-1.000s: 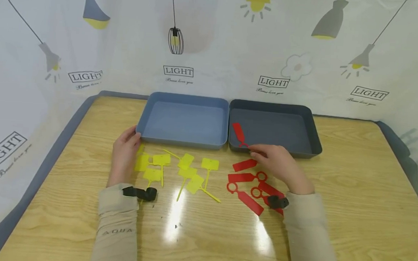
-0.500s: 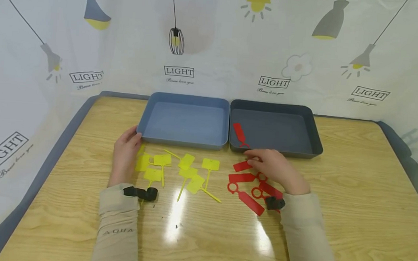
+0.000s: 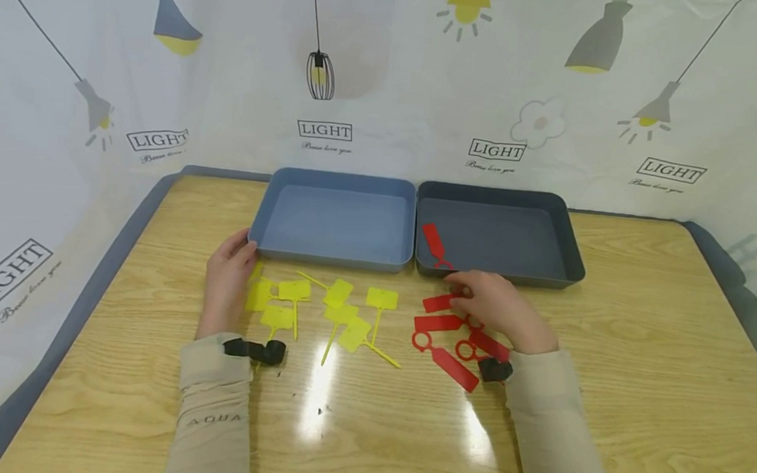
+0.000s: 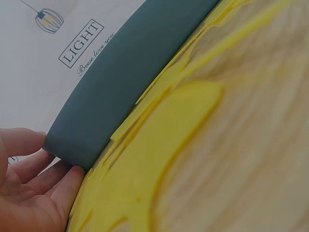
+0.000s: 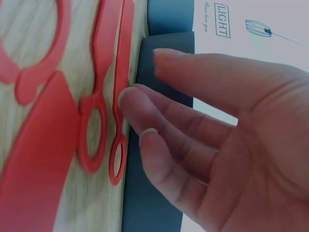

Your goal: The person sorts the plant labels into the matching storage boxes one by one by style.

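My left hand (image 3: pixel 226 273) holds the near left corner of the light blue tray (image 3: pixel 334 259). In the left wrist view, the fingers (image 4: pixel 29 140) and thumb are bent around that tray corner. Fingers loosely curved and holding nothing, my right hand (image 3: pixel 502 307) is over a group of red ring-ended tags (image 3: pixel 455 369). Its fingertips (image 5: pixel 128 99) are right beside the nearest red tag (image 5: pixel 124 58) in the right wrist view. Another red tag (image 3: pixel 434 242) lies inside the dark grey tray (image 3: pixel 567 268), against its front left side. Part of the red group is hidden under the right hand.
Several yellow T-shaped plant labels (image 3: pixel 352 333) lie scattered on the wooden table (image 3: pixel 364 441) below the blue tray. The two trays stand side by side, their walls close together. Behind them hangs a white printed cloth (image 3: pixel 415 85).
The right hand has let go of the red tag, which now lies in the dark tray, and has moved down over the other red tags. The left hand stays at the blue tray's corner.
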{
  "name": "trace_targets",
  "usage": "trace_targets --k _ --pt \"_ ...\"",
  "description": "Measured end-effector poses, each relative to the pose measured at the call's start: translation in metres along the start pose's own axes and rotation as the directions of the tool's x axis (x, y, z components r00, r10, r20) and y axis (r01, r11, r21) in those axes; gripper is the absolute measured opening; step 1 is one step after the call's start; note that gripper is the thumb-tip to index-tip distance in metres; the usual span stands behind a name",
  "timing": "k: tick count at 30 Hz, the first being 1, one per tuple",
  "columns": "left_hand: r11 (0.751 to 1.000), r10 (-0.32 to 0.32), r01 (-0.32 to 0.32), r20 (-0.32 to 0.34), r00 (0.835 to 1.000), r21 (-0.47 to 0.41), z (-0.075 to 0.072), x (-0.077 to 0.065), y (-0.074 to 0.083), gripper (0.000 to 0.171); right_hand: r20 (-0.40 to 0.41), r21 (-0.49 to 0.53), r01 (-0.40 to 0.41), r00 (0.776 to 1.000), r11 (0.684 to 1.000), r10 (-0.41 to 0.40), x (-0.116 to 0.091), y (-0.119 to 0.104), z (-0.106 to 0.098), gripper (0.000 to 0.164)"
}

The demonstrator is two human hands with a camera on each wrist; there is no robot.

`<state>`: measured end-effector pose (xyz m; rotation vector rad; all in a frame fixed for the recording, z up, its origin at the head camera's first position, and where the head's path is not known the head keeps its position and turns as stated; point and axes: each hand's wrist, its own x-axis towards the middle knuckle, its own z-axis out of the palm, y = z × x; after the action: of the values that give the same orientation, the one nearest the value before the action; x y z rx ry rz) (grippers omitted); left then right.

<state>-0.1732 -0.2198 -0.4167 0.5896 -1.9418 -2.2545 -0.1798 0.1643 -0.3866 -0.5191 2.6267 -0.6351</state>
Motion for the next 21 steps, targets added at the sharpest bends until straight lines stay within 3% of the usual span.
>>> trace_targets --k 11,21 --pt "1.000 0.008 -0.008 -0.004 1.000 0.002 -0.0036 0.0060 -0.0072 0.044 -0.004 -0.127 -0.012 1.000 0.992 0.011 0.0009 -0.0042 0.0042 0.031" --pt "1.000 0.009 -0.009 -0.005 1.000 -0.015 -0.0040 0.0067 -0.0078 0.044 0.004 -0.158 -0.049 0.999 0.986 0.050 -0.0015 -0.0059 0.0057 0.026"
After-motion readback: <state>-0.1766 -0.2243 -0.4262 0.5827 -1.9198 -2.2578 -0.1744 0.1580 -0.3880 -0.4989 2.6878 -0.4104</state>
